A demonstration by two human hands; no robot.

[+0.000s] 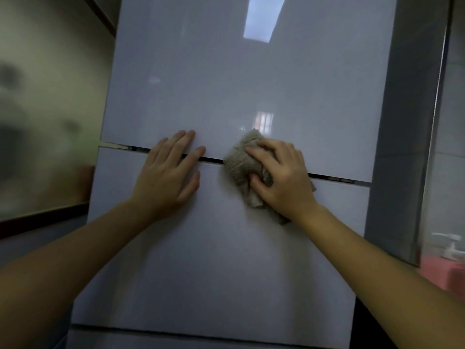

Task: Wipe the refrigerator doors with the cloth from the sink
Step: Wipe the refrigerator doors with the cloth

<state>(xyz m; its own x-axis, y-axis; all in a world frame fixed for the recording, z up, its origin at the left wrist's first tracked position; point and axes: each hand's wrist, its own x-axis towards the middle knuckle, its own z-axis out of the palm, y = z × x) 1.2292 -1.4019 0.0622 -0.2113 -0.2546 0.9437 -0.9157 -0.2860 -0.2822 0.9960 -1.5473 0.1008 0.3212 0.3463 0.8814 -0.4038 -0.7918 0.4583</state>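
Both hands on fridge: right hand (281, 176) grips bunched cloth (239, 162) over gap between upper door (239, 84) and middle door (214, 260); left hand (171, 172) flat, fingers straight, bracing. Suggest firm overlapping strokes, covering edges.

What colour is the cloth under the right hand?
Greyish beige, a plain towelling cloth, seen in the head view.

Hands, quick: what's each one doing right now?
Left hand: open, flat on the fridge doors.
Right hand: holding the cloth against them.
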